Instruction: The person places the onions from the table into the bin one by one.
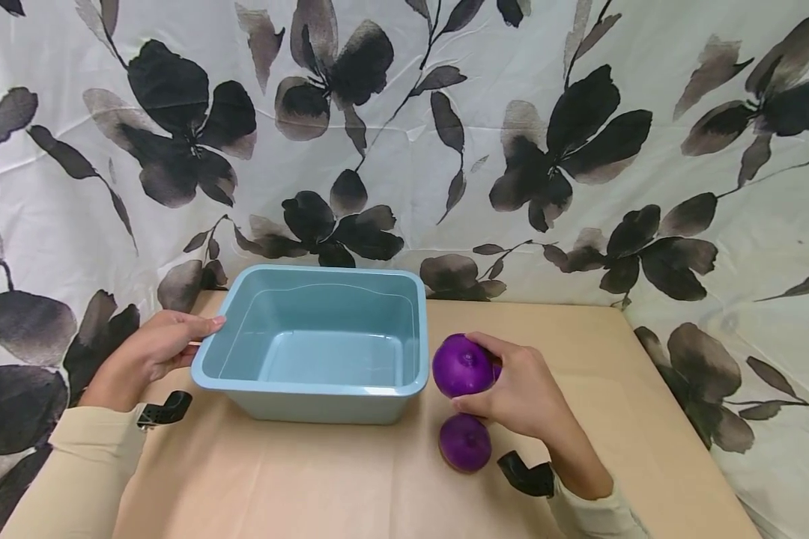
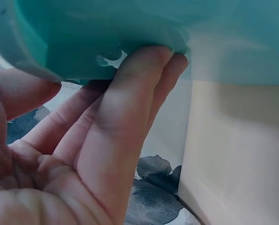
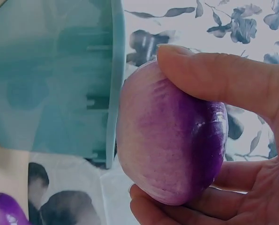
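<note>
A light blue plastic basin [image 1: 310, 408] stands at the middle left of the table in the head view. My left hand [image 1: 165, 348] holds its left rim, thumb over the edge and fingers underneath; the left wrist view shows the fingers [image 2: 116, 126] against the basin's underside. My right hand [image 1: 522, 389] grips a purple onion [image 1: 461, 367] just right of the basin, thumb on one side and fingers on the other. In the right wrist view this onion [image 3: 162, 136] has a pale, streaked side. A second purple onion [image 1: 465, 443] lies on the table nearer to me, below the right hand.
The table [image 1: 297, 479] has a tan covering. Behind it and at both sides hangs a white cloth [image 1: 411, 187] with dark flowers. Each wrist wears a black camera mount [image 1: 526, 475]. A sliver of purple [image 1: 497, 370] shows behind the held onion.
</note>
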### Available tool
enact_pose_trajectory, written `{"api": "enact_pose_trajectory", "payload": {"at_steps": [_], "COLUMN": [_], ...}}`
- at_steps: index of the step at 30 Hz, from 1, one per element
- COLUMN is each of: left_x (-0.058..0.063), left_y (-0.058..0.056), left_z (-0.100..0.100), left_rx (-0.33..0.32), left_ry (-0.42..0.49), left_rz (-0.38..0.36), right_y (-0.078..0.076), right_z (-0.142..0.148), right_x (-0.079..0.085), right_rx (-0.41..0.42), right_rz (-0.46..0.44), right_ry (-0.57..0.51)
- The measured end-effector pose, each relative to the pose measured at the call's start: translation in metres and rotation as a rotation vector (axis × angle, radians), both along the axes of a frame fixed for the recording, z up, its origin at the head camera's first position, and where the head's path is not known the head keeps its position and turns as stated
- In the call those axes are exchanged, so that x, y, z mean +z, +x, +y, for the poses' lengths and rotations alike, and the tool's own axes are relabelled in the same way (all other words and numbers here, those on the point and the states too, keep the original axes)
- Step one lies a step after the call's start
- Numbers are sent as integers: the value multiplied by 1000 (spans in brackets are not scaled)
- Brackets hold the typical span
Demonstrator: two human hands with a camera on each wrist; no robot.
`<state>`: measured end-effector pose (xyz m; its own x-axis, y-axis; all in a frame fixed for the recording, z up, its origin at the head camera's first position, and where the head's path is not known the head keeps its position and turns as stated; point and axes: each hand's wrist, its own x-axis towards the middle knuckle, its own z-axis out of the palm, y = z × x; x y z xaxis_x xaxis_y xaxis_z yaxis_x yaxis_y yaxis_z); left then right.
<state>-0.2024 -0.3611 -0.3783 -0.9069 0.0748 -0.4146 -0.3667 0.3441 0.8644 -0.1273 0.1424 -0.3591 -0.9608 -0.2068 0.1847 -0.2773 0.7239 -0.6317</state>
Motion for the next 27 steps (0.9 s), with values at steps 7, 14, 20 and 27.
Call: {"api": "enact_pose_trajectory", "payload": {"at_steps": [7,14,20,27], "left_x": [4,3,3,3], "left_y": [0,1,3,3], "left_z": [3,2,1,3], "left_rx": [-1,23,28,41], "left_ry": [-15,-1,5,28], "left_rz": [13,8,6,6], "right_y": [-9,-15,-23,-34], "right_z": [-21,-39,-52,-68], "right_x": [9,15,18,26], "right_rx": [75,107,153,179], "right_rz": [82,46,48,78], "right_ry": [19,30,49,98]}}
